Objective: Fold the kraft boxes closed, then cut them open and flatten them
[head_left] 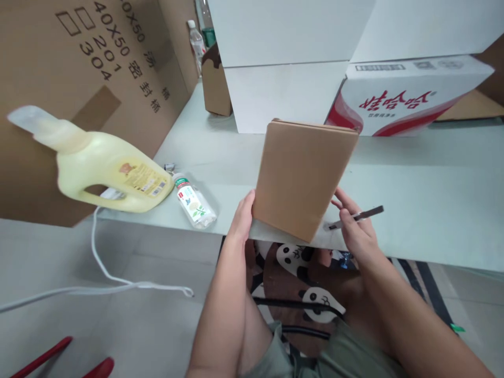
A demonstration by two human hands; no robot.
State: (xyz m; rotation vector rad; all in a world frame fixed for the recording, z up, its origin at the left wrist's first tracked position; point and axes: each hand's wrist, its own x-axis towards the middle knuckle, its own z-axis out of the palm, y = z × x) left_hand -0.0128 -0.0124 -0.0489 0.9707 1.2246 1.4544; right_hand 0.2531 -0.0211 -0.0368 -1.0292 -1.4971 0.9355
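A flat brown cardboard box (305,176) stands tilted over the table's front edge, its broad plain face toward me. My left hand (243,216) is closed against the box's lower left edge, with the thumb up along the side. At the lower right edge is my right hand (356,226), holding a slim dark utility knife (370,212) between thumb and fingers. Some fingertips of that hand reach the box's right side; whether they press on it is hard to tell. The far side of the box is hidden.
On the pale table (425,184), left of the box, lie a small clear bottle (195,205) and a yellow detergent jug (114,168). A large carton (129,100) stands at left. White boxes (283,94) and a red-lettered carton (405,105) line the back. A white cable (98,252) hangs at left.
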